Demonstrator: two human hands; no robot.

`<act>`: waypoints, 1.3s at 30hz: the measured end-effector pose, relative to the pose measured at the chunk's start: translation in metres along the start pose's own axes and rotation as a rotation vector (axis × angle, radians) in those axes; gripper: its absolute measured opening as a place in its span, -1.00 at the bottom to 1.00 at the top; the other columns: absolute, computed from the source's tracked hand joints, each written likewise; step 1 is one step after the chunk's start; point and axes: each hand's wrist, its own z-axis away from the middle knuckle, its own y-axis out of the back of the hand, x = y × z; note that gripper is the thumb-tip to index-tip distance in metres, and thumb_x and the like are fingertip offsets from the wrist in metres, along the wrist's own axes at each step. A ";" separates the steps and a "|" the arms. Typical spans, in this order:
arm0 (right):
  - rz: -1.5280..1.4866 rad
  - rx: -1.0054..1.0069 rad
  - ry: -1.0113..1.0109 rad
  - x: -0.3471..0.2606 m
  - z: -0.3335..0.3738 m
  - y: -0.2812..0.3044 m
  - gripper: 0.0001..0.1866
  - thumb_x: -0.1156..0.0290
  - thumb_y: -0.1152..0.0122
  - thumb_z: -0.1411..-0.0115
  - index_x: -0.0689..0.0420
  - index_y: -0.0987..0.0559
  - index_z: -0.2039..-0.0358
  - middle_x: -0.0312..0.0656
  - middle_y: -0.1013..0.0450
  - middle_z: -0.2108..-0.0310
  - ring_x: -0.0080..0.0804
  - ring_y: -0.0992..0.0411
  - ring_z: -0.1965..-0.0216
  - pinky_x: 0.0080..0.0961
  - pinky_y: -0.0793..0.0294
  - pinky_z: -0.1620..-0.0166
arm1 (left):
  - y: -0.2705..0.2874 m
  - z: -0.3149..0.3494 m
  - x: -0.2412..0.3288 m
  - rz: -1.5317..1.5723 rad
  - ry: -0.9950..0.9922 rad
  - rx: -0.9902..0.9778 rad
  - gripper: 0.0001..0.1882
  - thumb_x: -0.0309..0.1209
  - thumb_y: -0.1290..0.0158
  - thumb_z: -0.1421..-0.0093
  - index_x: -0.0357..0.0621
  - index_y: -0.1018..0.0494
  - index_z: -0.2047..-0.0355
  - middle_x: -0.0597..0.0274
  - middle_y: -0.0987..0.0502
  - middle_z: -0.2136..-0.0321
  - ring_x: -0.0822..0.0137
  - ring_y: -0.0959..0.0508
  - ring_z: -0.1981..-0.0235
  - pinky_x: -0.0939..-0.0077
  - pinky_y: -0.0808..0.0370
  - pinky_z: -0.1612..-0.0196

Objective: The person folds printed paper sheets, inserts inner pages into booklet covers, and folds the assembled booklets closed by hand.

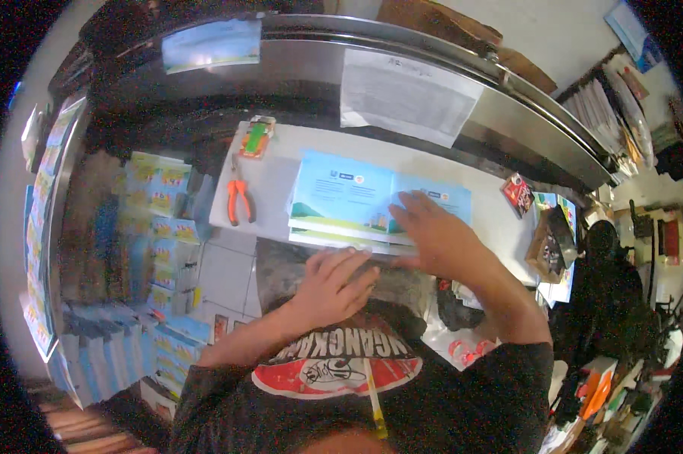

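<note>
On a white worktable [447, 178], a booklet stack [356, 200] lies squared, right hand [432, 234] flat on top, left hand [334, 284] open at its near edge, orange pliers [239, 198] untouched.

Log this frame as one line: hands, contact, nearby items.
left hand: open, at near edge of booklet stack | right hand: flat on stack | white table: orange pliers left of stack, apart

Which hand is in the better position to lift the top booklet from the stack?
Probably the right hand: it lies flat on the top booklet. The left hand is curled at the near edge of the stack, by the table edge.
</note>
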 end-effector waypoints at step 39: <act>-0.002 0.152 -0.103 -0.036 0.005 -0.006 -0.40 0.16 -0.23 -0.09 0.17 -0.39 -0.10 0.05 -0.30 -0.11 0.01 -0.26 -0.12 -0.12 -0.35 -0.09 | 0.010 0.028 -0.024 0.041 -0.186 0.023 -0.58 -0.28 -0.23 0.08 0.15 -0.51 0.13 0.38 -0.51 0.15 0.31 -0.45 0.09 0.22 -0.23 0.04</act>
